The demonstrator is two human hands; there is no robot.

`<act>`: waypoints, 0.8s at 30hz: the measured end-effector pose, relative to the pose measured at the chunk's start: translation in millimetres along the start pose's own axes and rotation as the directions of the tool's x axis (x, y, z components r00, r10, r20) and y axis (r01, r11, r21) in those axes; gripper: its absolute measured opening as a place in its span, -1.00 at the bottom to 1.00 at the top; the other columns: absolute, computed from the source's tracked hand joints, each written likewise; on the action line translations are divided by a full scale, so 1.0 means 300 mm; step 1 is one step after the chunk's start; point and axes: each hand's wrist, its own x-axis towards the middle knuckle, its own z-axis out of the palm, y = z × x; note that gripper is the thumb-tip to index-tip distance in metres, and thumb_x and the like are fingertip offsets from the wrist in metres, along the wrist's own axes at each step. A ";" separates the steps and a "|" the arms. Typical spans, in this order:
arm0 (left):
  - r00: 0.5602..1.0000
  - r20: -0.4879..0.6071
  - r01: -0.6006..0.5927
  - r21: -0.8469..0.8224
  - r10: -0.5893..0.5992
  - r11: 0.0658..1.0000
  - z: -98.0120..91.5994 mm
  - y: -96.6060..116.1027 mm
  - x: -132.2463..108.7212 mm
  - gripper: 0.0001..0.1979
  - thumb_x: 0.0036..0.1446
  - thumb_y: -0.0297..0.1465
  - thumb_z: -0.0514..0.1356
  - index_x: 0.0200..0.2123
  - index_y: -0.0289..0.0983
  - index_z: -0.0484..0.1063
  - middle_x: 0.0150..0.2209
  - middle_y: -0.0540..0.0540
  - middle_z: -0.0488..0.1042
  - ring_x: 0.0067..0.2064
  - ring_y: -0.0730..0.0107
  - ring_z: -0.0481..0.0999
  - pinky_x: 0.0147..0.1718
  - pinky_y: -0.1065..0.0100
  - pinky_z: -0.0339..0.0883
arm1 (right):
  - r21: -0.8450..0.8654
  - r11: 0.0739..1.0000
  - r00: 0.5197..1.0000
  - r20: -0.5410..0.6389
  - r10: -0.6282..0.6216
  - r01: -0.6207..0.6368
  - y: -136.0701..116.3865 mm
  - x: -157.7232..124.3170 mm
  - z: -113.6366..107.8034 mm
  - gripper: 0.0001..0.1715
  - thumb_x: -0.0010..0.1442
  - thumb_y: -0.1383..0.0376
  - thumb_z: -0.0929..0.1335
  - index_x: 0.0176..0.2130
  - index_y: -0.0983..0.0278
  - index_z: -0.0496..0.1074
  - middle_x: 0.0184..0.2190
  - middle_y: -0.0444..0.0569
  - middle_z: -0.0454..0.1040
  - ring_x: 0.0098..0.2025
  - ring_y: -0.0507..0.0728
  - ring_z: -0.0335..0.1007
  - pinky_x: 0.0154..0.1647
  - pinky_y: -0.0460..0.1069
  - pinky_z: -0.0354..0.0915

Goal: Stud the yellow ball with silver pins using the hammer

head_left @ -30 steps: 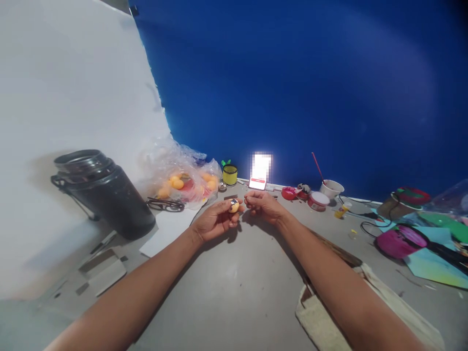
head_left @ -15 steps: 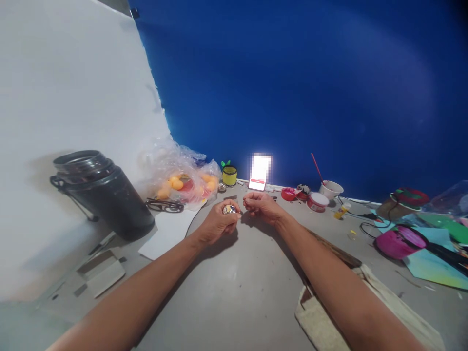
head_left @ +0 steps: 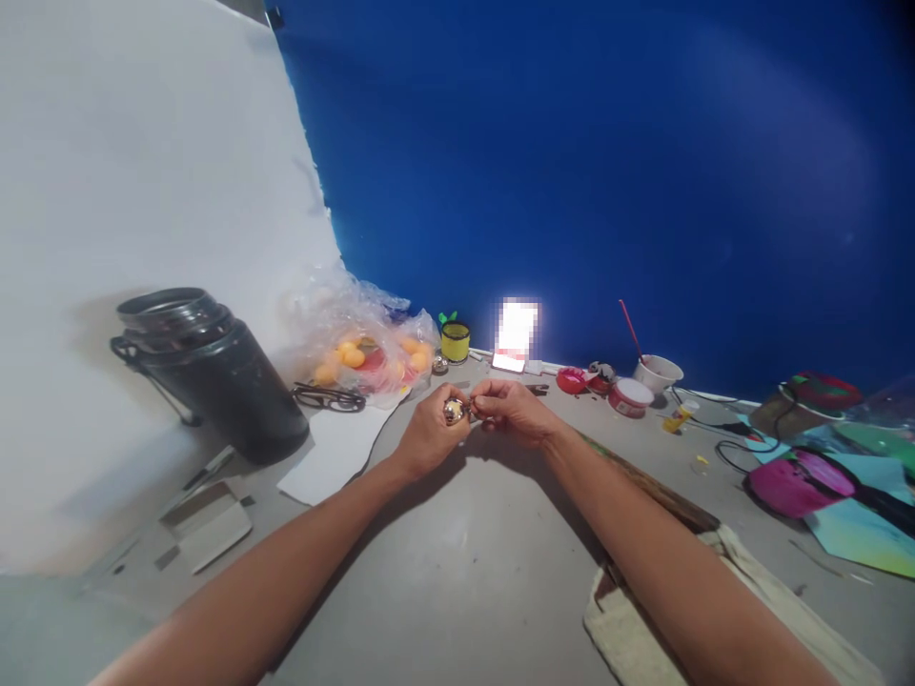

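Note:
My left hand (head_left: 427,433) is curled round a small decorated ball (head_left: 453,411), orange earlier and now showing a shiny, mottled side. My right hand (head_left: 509,410) is pinched with its fingertips touching the ball's right side; whatever it pinches is too small to make out. Both hands meet above the grey table (head_left: 457,562), just in front of a bright phone screen (head_left: 516,333) that leans on the blue wall.
A black jar (head_left: 207,372) stands at left beside spectacles (head_left: 329,397) and a plastic bag of orange balls (head_left: 368,353). A yellow cup (head_left: 456,341), red pots (head_left: 629,395), a white cup with a brush (head_left: 658,372), coloured paper and a pink bowl (head_left: 801,476) lie right. A cloth bag (head_left: 658,619) is near.
My left hand has turned the ball, so its orange face gave way to a shiny patterned one. My right hand has closed the gap and now touches the ball.

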 end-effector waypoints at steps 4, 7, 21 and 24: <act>0.999 -0.029 -0.034 0.028 0.035 0.999 -0.001 -0.011 0.003 -0.88 0.08 -0.36 0.26 -0.32 -0.21 0.37 -0.38 0.01 0.48 -0.35 0.36 0.41 -0.33 0.36 0.23 | -0.036 0.999 1.000 0.030 -0.002 0.003 0.007 -0.008 0.020 -0.56 -0.17 0.10 0.69 -0.39 0.28 0.59 -0.49 -0.12 0.50 -0.47 -0.02 0.32 -0.49 -0.12 0.21; 0.999 -0.029 -0.040 0.075 0.042 0.996 -0.004 -0.013 0.003 -0.89 0.11 -0.37 0.26 -0.32 -0.21 0.36 -0.37 -0.01 0.49 -0.33 0.34 0.42 -0.31 0.34 0.22 | -0.054 0.999 1.000 0.010 0.002 -0.001 0.012 -0.012 0.028 -0.56 -0.17 0.09 0.69 -0.39 0.28 0.59 -0.50 -0.13 0.49 -0.47 -0.02 0.32 -0.48 -0.12 0.21; 0.998 -0.009 -0.054 0.235 0.058 0.970 -0.010 -0.020 0.006 -0.90 0.18 -0.38 0.21 -0.31 -0.18 0.30 -0.34 -0.05 0.49 -0.29 0.25 0.45 -0.30 0.30 0.18 | -0.087 0.995 0.998 -0.042 0.036 -0.040 0.007 -0.019 0.055 -0.56 -0.20 0.09 0.69 -0.42 0.28 0.59 -0.47 -0.12 0.50 -0.45 -0.02 0.31 -0.47 -0.11 0.22; 0.998 0.007 -0.069 0.265 0.070 0.962 -0.012 -0.027 0.006 -0.90 0.22 -0.36 0.20 -0.30 -0.18 0.30 -0.32 -0.07 0.50 -0.28 0.21 0.48 -0.29 0.29 0.18 | -0.081 0.996 0.998 -0.054 0.025 -0.029 0.007 -0.021 0.063 -0.57 -0.18 0.10 0.68 -0.42 0.27 0.58 -0.45 -0.11 0.53 -0.45 -0.03 0.31 -0.49 -0.12 0.19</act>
